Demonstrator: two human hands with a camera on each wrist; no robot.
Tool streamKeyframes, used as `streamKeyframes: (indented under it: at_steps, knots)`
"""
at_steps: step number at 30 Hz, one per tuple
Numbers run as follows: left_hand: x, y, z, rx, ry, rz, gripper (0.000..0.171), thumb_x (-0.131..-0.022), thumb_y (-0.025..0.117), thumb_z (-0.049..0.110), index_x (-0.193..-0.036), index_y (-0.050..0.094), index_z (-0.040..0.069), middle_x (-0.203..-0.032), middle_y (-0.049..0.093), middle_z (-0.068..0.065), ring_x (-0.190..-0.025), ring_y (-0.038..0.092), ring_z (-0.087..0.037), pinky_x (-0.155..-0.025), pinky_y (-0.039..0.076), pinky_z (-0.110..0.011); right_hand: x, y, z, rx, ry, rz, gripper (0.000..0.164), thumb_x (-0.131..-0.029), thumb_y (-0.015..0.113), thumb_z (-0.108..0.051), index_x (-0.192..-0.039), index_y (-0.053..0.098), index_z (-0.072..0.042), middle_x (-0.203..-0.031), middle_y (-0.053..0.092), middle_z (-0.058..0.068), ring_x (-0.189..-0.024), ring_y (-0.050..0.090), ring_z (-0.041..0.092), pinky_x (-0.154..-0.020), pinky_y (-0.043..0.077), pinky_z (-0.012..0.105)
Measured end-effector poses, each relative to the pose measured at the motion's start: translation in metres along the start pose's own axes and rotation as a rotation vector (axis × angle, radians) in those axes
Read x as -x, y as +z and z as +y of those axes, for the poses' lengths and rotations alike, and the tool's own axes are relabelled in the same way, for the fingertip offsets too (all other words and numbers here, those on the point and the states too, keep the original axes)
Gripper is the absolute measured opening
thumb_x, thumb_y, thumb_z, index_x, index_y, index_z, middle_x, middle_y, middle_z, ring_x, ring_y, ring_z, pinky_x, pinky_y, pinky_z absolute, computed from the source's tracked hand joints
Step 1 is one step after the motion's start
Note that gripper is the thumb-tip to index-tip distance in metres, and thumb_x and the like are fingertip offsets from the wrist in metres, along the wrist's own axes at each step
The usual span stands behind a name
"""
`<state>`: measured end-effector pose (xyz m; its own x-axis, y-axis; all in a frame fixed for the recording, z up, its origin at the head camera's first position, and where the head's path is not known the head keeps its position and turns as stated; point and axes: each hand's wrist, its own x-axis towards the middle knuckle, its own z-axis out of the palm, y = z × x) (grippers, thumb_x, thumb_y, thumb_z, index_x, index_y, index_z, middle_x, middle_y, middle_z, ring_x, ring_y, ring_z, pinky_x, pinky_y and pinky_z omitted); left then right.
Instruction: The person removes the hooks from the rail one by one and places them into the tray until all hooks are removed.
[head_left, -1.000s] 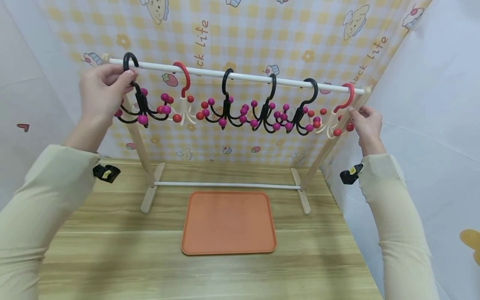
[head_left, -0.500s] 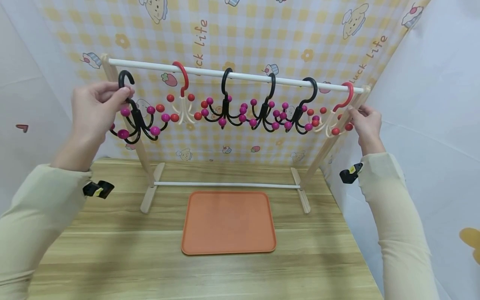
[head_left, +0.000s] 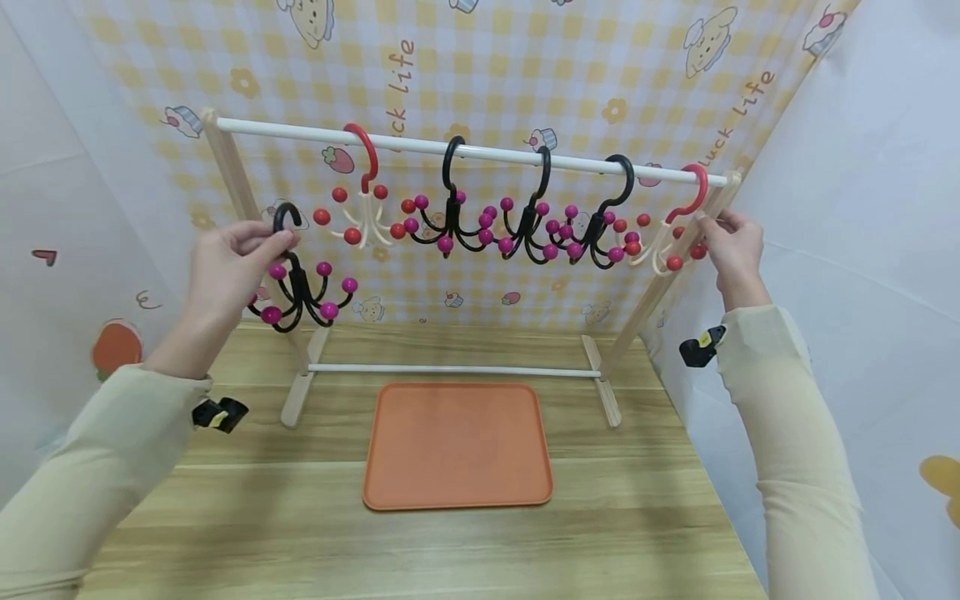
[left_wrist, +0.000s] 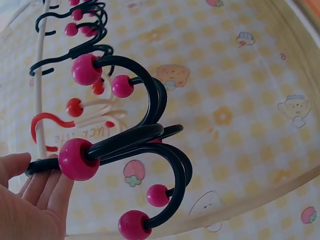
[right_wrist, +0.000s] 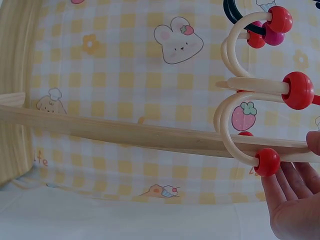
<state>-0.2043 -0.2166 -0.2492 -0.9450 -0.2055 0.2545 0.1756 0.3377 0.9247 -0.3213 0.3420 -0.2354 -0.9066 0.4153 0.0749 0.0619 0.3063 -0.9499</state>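
My left hand (head_left: 232, 275) pinches the neck of a black claw-shaped hanger (head_left: 299, 287) with magenta ball tips. It hangs upright below the white rod (head_left: 300, 132), apart from it, by the rack's left post. In the left wrist view the thumb and fingers hold this hanger's hook end, and its curved arms (left_wrist: 135, 132) spread to the right. My right hand (head_left: 735, 250) grips the rack's right wooden post (head_left: 645, 321) near its top. In the right wrist view the thumb lies on one side of the post (right_wrist: 150, 137) and the fingers on the other.
On the rod hang a red-hooked cream hanger (head_left: 366, 221), several black ones such as the middle hanger (head_left: 453, 217), and another red-hooked hanger (head_left: 697, 192) beside my right hand. An orange tray (head_left: 457, 450) lies on the wooden table (head_left: 300, 517) before the lower bar (head_left: 450, 368).
My left hand has lifted the black hanger off the rod's left end, brought it toward me, then lowered it and shifted slightly right. The right hand stays at the post.
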Motion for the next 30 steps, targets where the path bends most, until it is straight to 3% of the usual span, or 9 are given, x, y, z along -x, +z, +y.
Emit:
streamKeyframes:
  at_steps: [3,5,11,15,18,24,30]
  knots:
    - [0.002,0.007,-0.01,-0.012,-0.002,-0.016,0.033,-0.08,0.062,0.034,-0.1,0.063,0.008,-0.081,0.064,0.019,-0.064,0.055,-0.002,-0.035,0.029,-0.018,0.021,0.003,-0.013,-0.012,0.004,-0.014,0.062,-0.08,0.057,-0.044,-0.134,0.039,-0.021,-0.132,0.042,0.0,-0.113,0.044,0.015,-0.098,0.027,0.03]
    - [0.003,0.011,-0.017,-0.037,-0.007,-0.02,0.035,-0.08,0.062,0.035,-0.1,0.062,0.006,-0.077,0.063,0.022,-0.065,0.056,-0.001,-0.034,0.025,-0.02,0.02,0.002,-0.013,-0.026,0.005,-0.021,0.061,-0.08,0.058,-0.043,-0.134,0.04,-0.021,-0.132,0.042,-0.001,-0.114,0.044,0.014,-0.098,0.027,0.03]
    - [0.009,0.026,-0.039,-0.021,-0.064,-0.096,0.041,-0.082,0.061,0.035,-0.102,0.058,0.0,-0.077,0.064,0.019,-0.07,0.059,-0.001,-0.042,0.032,-0.017,-0.038,-0.007,0.028,-0.084,0.003,0.032,0.053,-0.073,0.067,-0.043,-0.122,0.054,-0.026,-0.118,0.054,-0.006,-0.101,0.054,0.011,-0.093,0.035,0.031]
    - [0.013,0.035,-0.051,-0.003,-0.103,-0.169,0.041,-0.084,0.058,0.032,-0.104,0.056,-0.004,-0.087,0.066,0.008,-0.076,0.061,-0.009,-0.063,0.042,-0.024,-0.058,-0.01,0.041,-0.067,0.006,0.025,0.054,-0.072,0.066,-0.046,-0.121,0.053,-0.029,-0.118,0.054,-0.008,-0.101,0.053,0.01,-0.095,0.032,0.034]
    - [0.015,0.042,-0.059,-0.017,-0.106,-0.216,0.042,-0.086,0.056,0.033,-0.105,0.055,-0.005,-0.09,0.066,0.004,-0.082,0.062,-0.016,-0.085,0.041,-0.035,-0.042,-0.008,0.029,-0.037,0.005,0.008,0.056,-0.073,0.065,-0.046,-0.124,0.051,-0.027,-0.121,0.052,-0.006,-0.103,0.052,0.012,-0.096,0.031,0.034]
    - [0.02,0.057,-0.071,0.021,-0.145,-0.292,0.042,-0.088,0.054,0.027,-0.11,0.052,-0.009,-0.104,0.06,-0.016,-0.086,0.061,-0.023,-0.082,0.045,-0.03,0.02,0.003,-0.013,-0.026,-0.001,-0.011,0.061,-0.078,0.058,-0.045,-0.132,0.043,-0.02,-0.13,0.045,0.001,-0.112,0.045,0.016,-0.096,0.03,0.029]
    - [0.027,0.072,-0.083,0.071,-0.262,-0.348,0.039,-0.089,0.054,0.019,-0.112,0.049,-0.012,-0.111,0.055,-0.024,-0.095,0.056,-0.033,-0.089,0.039,-0.039,0.025,0.007,-0.018,-0.045,0.017,-0.003,0.06,-0.08,0.057,-0.041,-0.133,0.041,-0.018,-0.132,0.043,0.002,-0.114,0.043,0.016,-0.097,0.029,0.028]
